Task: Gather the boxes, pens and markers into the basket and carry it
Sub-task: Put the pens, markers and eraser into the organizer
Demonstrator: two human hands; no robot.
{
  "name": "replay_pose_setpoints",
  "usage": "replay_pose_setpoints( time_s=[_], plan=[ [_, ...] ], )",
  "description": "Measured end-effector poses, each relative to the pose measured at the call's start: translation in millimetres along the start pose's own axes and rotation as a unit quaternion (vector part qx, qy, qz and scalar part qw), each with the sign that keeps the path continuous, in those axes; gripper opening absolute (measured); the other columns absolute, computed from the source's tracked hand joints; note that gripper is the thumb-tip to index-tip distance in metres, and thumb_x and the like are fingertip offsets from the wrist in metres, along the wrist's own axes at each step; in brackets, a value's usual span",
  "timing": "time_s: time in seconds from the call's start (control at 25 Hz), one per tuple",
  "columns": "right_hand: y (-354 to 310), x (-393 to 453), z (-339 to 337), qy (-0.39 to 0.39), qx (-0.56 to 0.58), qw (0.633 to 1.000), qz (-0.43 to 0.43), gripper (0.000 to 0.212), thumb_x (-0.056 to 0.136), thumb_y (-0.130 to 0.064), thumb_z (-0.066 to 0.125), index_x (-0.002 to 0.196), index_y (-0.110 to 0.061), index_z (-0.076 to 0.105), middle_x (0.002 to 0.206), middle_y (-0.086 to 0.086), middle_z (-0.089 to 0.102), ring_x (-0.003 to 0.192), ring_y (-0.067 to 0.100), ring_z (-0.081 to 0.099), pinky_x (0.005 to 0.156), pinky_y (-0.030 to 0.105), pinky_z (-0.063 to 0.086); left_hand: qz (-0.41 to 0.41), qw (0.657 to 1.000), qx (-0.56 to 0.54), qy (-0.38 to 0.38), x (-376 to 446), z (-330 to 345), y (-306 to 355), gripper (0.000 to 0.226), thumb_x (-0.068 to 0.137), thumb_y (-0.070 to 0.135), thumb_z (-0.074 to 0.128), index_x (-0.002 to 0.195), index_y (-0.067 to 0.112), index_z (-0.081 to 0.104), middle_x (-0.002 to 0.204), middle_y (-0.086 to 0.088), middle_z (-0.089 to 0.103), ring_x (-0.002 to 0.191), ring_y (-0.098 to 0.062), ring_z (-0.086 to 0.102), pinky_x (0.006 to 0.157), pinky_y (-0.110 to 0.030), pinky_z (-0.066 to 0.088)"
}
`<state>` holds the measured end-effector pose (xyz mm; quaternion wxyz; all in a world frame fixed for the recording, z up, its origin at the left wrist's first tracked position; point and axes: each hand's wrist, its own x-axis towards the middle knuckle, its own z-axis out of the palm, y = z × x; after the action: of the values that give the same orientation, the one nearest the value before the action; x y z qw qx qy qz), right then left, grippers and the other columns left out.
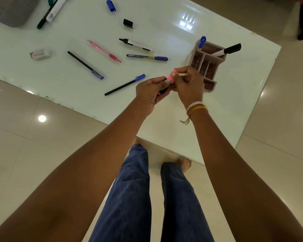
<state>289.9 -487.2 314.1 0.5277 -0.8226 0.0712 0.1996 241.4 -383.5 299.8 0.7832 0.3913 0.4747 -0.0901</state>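
Both hands meet just above the near part of the white table [164,130]. The left hand [150,94] is curled around the dark body of a pink marker [164,89], and the right hand [188,86] pinches its pink cap [170,78] with thumb and finger. Just left of the hands lies a black pen with a blue cap [124,85]. Right behind the hands stands a pink organizer [207,62] with a blue marker [201,42] and a black-capped marker [227,50] sticking out of it. Farther back lie 2 more pens, a pink pencil [104,51], an open black marker [136,44] and a small box [40,54]. At the far left corner sits the grey basket [10,11], with 2 markers beside it.
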Motion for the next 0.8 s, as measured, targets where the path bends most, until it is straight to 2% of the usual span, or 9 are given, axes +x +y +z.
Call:
replay_pose_setpoints(
  time_s=[0.12, 0.2, 0.28, 0.32, 0.4, 0.52, 0.56, 0.72, 0.8],
  plan=[
    [3, 0, -10, 0.033, 0.007, 0.999, -0.012, 0.017, 0.091, -0.009, 0.061, 0.108, -0.009, 0.064, 0.099, 0.009, 0.072, 0.094, 0.022, 0.069, 0.088, 0.04, 0.059, 0.028, 0.998, 0.043, -0.038, -2, 14, -4, 0.009, 0.086, 0.012, 0.069, 0.095, 0.012, 0.07, 0.097, -0.01, 0.073, 0.089, -0.024, 0.073, 0.077, -0.035, 0.061],
    [5, 3, -22, 0.117, 0.029, 0.993, -0.016, 0.019, 0.093, -0.007, 0.056, 0.11, -0.006, 0.064, 0.105, 0.006, 0.068, 0.098, 0.019, 0.066, 0.092, 0.036, 0.056, 0.029, 0.996, 0.078, -0.034, 1, 28, -4, 0.013, 0.087, 0.021, 0.069, 0.097, 0.014, 0.069, 0.098, -0.008, 0.071, 0.089, -0.023, 0.071, 0.072, -0.034, 0.062],
    [8, 8, -39, 0.211, 0.024, 0.976, -0.052, 0.024, 0.094, -0.005, 0.051, 0.114, -0.003, 0.063, 0.108, 0.007, 0.066, 0.099, 0.016, 0.062, 0.092, 0.026, 0.053, 0.036, 0.99, 0.133, -0.011, 7, 40, -6, 0.019, 0.089, 0.023, 0.067, 0.106, 0.014, 0.068, 0.1, -0.004, 0.068, 0.083, -0.018, 0.069, 0.064, -0.027, 0.061],
    [10, 10, -47, 0.229, 0.006, 0.97, -0.079, 0.025, 0.093, -0.004, 0.05, 0.114, -0.001, 0.063, 0.108, 0.009, 0.066, 0.098, 0.018, 0.062, 0.091, 0.024, 0.053, 0.041, 0.986, 0.16, -0.001, 10, 44, -7, 0.021, 0.09, 0.022, 0.065, 0.109, 0.015, 0.067, 0.099, -0.002, 0.067, 0.08, -0.015, 0.068, 0.06, -0.024, 0.06],
    [15, 13, -57, 0.204, -0.046, 0.97, -0.123, 0.025, 0.091, -0.002, 0.05, 0.113, -0.002, 0.063, 0.105, 0.012, 0.066, 0.096, 0.019, 0.062, 0.088, 0.02, 0.052, 0.04, 0.979, 0.199, 0.012, 16, 48, -11, 0.021, 0.091, 0.018, 0.064, 0.112, 0.017, 0.066, 0.1, -0.001, 0.067, 0.08, -0.014, 0.069, 0.058, -0.023, 0.059],
    [23, 17, -58, 0.12, -0.123, 0.974, -0.148, 0.024, 0.09, -0.002, 0.055, 0.111, -0.006, 0.066, 0.105, 0.011, 0.065, 0.092, 0.015, 0.06, 0.083, 0.005, 0.045, 0.035, 0.975, 0.219, 0.024, 21, 50, -17, 0.021, 0.091, 0.014, 0.064, 0.111, 0.019, 0.066, 0.101, -0.001, 0.068, 0.08, -0.013, 0.07, 0.058, -0.022, 0.059],
    [25, 17, -57, 0.102, -0.146, 0.972, -0.155, 0.022, 0.09, -0.004, 0.057, 0.109, -0.006, 0.068, 0.107, 0.011, 0.065, 0.093, 0.015, 0.06, 0.084, 0.004, 0.044, 0.037, 0.974, 0.221, 0.027, 22, 51, -18, 0.021, 0.091, 0.013, 0.064, 0.11, 0.019, 0.066, 0.101, 0.0, 0.068, 0.079, -0.012, 0.07, 0.056, -0.021, 0.058],
    [31, 17, -54, 0.036, -0.22, 0.962, -0.156, 0.018, 0.09, -0.015, 0.065, 0.106, -0.01, 0.073, 0.111, 0.01, 0.066, 0.096, 0.018, 0.066, 0.092, 0.027, 0.054, 0.049, 0.969, 0.239, 0.035, 24, 51, -18, 0.022, 0.09, 0.014, 0.065, 0.111, 0.02, 0.066, 0.1, 0.001, 0.067, 0.076, -0.01, 0.07, 0.055, -0.019, 0.056],
    [32, 13, -53, 0.025, -0.223, 0.963, -0.15, 0.019, 0.091, -0.019, 0.066, 0.107, -0.013, 0.074, 0.107, 0.007, 0.071, 0.095, 0.019, 0.067, 0.093, 0.031, 0.055, 0.052, 0.967, 0.248, 0.038, 25, 51, -18, 0.024, 0.089, 0.015, 0.066, 0.112, 0.019, 0.066, 0.102, 0.0, 0.068, 0.076, -0.011, 0.07, 0.058, -0.019, 0.057]
  ],
)
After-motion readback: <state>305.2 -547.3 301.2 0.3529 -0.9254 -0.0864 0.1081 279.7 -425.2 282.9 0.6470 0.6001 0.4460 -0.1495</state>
